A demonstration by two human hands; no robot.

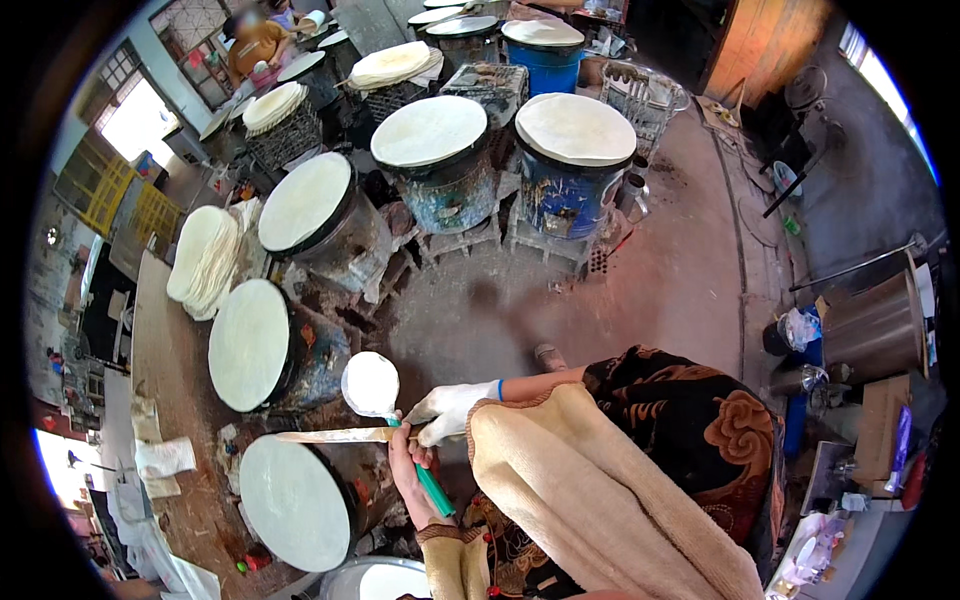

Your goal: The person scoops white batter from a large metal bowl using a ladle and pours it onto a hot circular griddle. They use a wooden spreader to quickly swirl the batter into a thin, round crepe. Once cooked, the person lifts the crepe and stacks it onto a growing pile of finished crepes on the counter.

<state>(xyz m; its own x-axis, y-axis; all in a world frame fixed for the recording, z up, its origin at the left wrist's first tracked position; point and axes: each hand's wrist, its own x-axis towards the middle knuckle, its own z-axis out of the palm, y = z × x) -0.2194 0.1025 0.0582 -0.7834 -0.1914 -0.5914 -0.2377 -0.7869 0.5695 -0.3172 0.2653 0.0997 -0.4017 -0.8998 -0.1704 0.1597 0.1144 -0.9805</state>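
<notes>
My left hand (407, 462) is closed on the green handle (435, 490) of a ladle whose round cup (369, 381) is full of white liquid. Just above it, my right hand (447, 410), in a white glove, grips the end of a flat wooden spatula (335, 436) that points left across the ladle's handle; the two hands touch or nearly touch. Below the spatula's tip is a round pale griddle surface (295, 505), with another white-topped round drum (247, 343) beyond it. A basin of white liquid (390, 585) shows at the lower edge, partly hidden by my sleeve.
Several drums with white round tops (430, 130) stand in an arc ahead. Stacks of thin white rounds (203, 260) rest on the left board (160, 360) and racks. A co-worker (255, 55) is at the back left. A steel container (875, 320) and poles stand at right.
</notes>
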